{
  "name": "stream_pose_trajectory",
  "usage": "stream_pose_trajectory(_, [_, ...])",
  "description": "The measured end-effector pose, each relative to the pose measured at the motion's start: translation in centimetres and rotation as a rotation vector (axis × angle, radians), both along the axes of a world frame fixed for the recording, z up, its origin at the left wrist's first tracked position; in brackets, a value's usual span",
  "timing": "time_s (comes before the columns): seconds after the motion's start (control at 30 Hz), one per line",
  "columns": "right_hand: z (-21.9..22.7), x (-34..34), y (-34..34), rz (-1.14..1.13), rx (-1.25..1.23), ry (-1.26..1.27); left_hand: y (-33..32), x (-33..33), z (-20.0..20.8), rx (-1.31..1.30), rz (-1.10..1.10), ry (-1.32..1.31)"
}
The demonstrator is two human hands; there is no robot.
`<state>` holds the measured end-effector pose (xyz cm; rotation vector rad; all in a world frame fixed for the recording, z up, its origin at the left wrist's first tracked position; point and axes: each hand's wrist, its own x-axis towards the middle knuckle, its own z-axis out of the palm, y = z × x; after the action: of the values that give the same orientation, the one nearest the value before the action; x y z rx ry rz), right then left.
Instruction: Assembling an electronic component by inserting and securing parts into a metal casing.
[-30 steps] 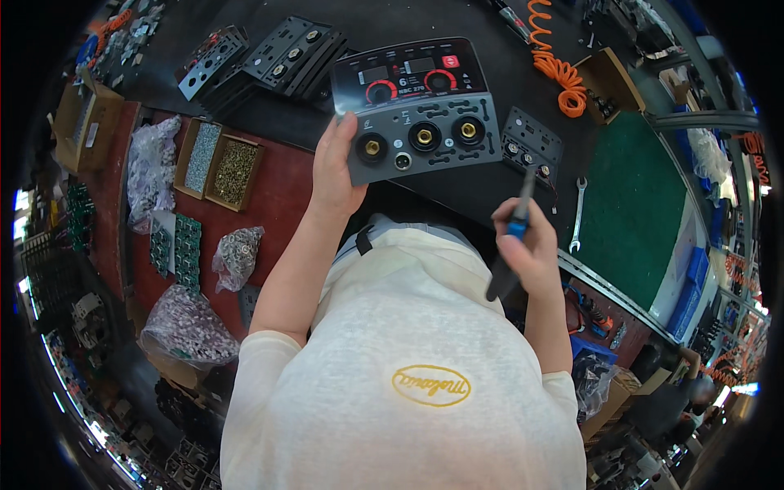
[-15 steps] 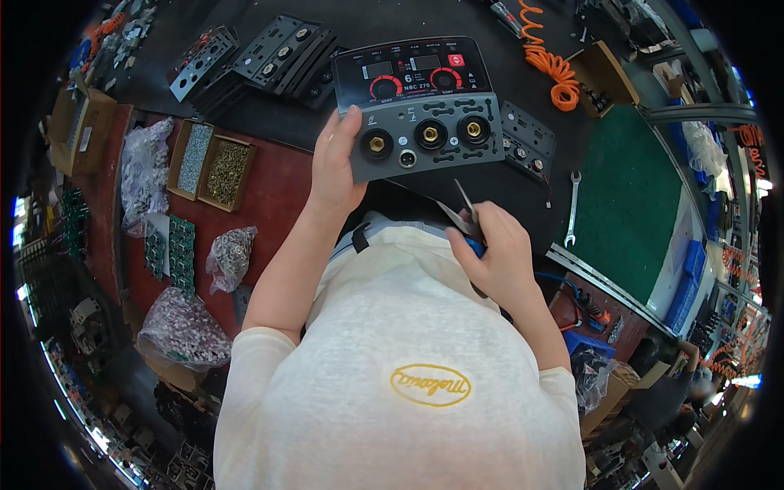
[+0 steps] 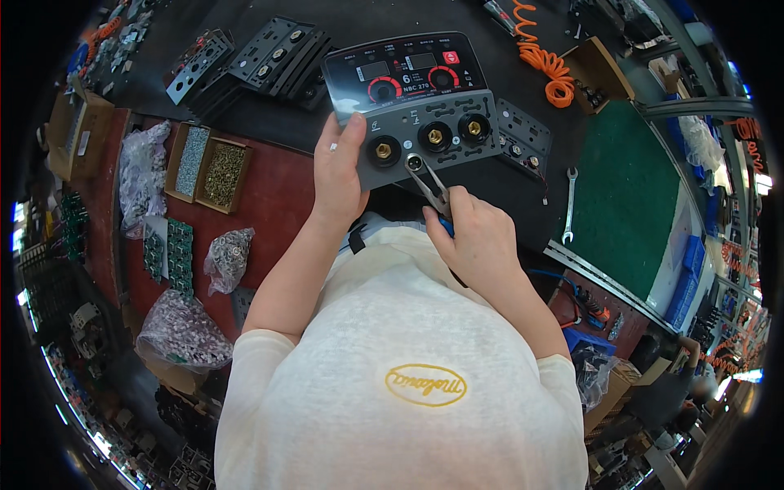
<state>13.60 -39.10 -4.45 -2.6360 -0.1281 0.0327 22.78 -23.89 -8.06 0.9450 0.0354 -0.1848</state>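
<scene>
Left hand is clamped on the lower left side of this control panel, thumb on the front and the other fingers mostly out of sight behind. It's up off the black worktop, right in front of my belly, tilted so the face looks up at me. Pretty sure that's so I can see the sockets and brace it one-handed. Right hand is wrapped around the pliers, blue bit of handle poking out, tips spread at the small round connector on the lower edge. Can't tell if they're actually biting on it. Coming in from below probably leaves my view clear, tbh.

Other panels lean in a pile to the back left, I guess so they're out of the way but reachable.

Containers: two cardboard trays sit side by side on the red worktop, one with little silvery bits, the other brassy ones. Near them there's a small clear bag of metallic-looking parts and a bigger bag full of pale pieces. Back right, an open brown box has a few dark parts inside.
</scene>
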Motion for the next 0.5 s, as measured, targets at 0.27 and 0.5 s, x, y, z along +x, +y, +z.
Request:
stream_pose_trajectory(0.27, [-0.51,0.24,0.34,-0.024,0.066,0.021,-0.64,-0.49,0.64,-0.013,0.075,-0.002])
stream_pose_trajectory(0.5, [-0.38,0.32,0.73,-0.050,0.125,0.057,-0.75,-0.76,0.53,0.007,0.074,-0.067])
